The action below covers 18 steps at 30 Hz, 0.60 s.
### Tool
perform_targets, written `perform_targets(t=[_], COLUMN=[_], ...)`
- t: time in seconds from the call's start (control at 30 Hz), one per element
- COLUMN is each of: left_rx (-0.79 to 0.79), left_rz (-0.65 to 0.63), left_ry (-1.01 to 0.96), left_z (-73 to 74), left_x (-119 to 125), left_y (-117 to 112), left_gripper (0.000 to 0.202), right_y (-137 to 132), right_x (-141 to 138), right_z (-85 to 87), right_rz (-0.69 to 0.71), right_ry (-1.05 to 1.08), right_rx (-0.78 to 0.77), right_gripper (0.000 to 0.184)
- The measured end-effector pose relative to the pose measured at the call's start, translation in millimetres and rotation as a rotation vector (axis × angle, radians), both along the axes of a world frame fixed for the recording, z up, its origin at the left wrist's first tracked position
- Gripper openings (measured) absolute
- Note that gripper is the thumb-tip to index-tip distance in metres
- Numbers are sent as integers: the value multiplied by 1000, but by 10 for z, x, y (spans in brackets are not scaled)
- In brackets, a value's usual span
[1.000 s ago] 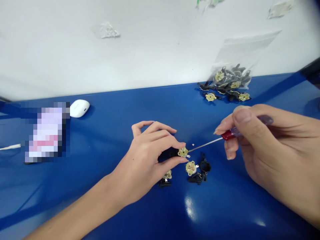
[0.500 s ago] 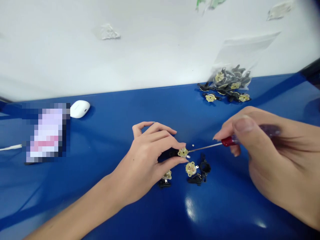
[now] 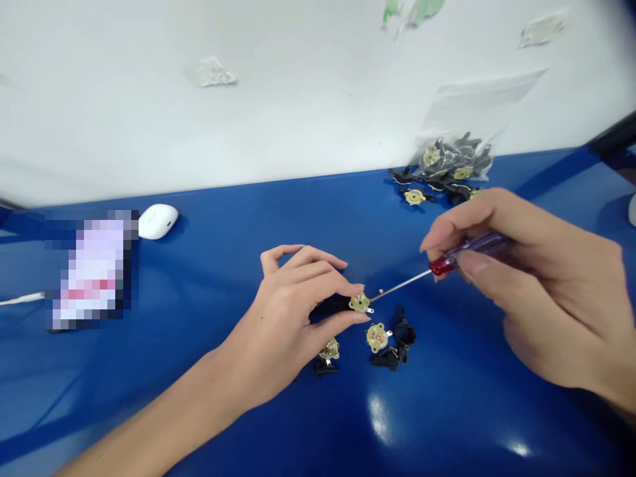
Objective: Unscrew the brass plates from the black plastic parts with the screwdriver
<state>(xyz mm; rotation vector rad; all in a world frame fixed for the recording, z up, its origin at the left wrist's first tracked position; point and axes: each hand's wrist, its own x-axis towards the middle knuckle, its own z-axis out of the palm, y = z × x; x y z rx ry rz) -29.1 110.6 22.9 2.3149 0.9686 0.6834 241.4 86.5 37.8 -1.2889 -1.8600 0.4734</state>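
Note:
Between thumb and index finger, my left hand [image 3: 293, 305] pinches a small round brass-coloured part [image 3: 360, 303] with a metal tab and a dark piece behind it. My right hand [image 3: 536, 285] is closed around a screwdriver [image 3: 479, 247] with a purple handle and red collar. Its thin shaft slants down to the left, and the tip meets the right edge of the pinched part. Just below lie a loose brass-coloured disc [image 3: 378, 338], a black plastic housing [image 3: 404, 333] and a small black piece [image 3: 384, 360]. Another brass-coloured disc [image 3: 330, 349] is partly hidden by my left hand.
At the back right, a clear plastic bag [image 3: 460, 156] of black-and-brass parts leans on the white wall, with loose similar parts [image 3: 415, 197] before it. A white earbud case [image 3: 158, 220] and a pixelated phone [image 3: 94, 271] with a cable lie at the left on the blue table.
My right hand has shifted and turned around the screwdriver, so the handle shows more and the shaft slants more steeply. The tip stays at the part. My left hand keeps its pinch.

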Motion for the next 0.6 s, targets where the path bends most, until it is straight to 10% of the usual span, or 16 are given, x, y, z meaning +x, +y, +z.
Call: perform_targets(t=[0.6], left_rx=[4], left_rz=[0], left_ry=[17], left_z=[-19], left_x=[2], left_y=[21], left_gripper=[17], right_y=[26], right_x=[61], right_z=[56], right_rz=[57], right_ry=[69], right_rx=[-112], right_gripper=[15])
